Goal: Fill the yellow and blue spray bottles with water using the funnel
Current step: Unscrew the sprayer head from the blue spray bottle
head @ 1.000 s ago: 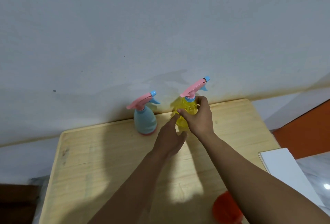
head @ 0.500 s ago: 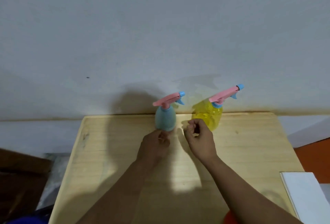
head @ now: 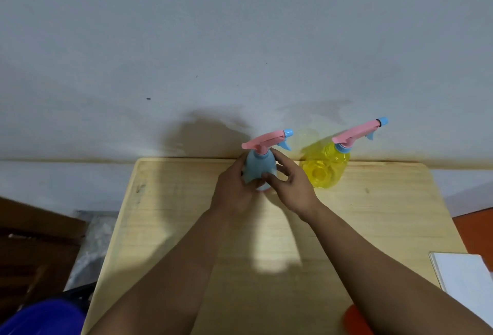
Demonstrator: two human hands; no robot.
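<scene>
At far table edge (head: 186,160), left hand (head: 234,192), right hand (head: 293,188) hold blue bottle (head: 257,166) (upright).

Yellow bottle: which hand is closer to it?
Right. The right hand holds the blue bottle on the side next to the yellow bottle; the left hand grips its far side.

We log two bottles standing on the table (head: 186,228) at its far edge, against the wall. The left spray bottle (head: 257,169) stands mid-edge, the right spray bottle (head: 326,172) just beside it. The left hand (head: 234,193) and right hand (head: 290,190) hold the left spray bottle from either side. A flat board (head: 469,281) lies beyond the table's right edge.
</scene>
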